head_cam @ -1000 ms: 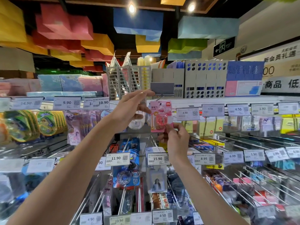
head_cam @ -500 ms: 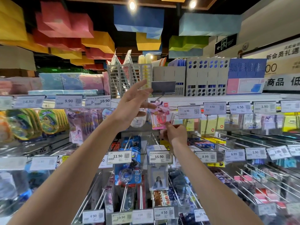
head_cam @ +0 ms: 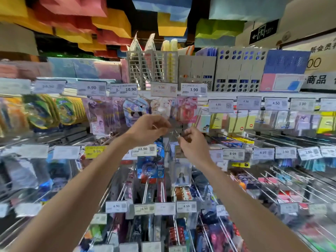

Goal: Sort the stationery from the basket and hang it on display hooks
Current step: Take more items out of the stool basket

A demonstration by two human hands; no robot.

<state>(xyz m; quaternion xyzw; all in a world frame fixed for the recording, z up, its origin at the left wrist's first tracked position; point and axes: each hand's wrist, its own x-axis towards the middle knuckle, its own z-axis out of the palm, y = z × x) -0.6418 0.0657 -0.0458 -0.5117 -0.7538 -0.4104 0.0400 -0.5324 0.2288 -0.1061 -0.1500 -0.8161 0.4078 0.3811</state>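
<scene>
A pink stationery pack hangs on a top-row hook under the 3.90 price tag, with neither hand on it. My left hand hovers below and left of it, fingers loosely curled with nothing seen in them. At the same distance from the rack my right hand is lower and to the right. Its fingers are curled too, and I see nothing in them. Motion blur softens both hands. The basket is out of view.
Rows of long metal display hooks with price tags stick out toward me, most of them hung with packs. A plush keyring and a blue card pack hang left of the pink pack. Grey file holders stand on the top shelf.
The pink pack went onto the top hook and both hands let go of it. The raised price tag has dropped back down. Both hands have come down and back from the rack.
</scene>
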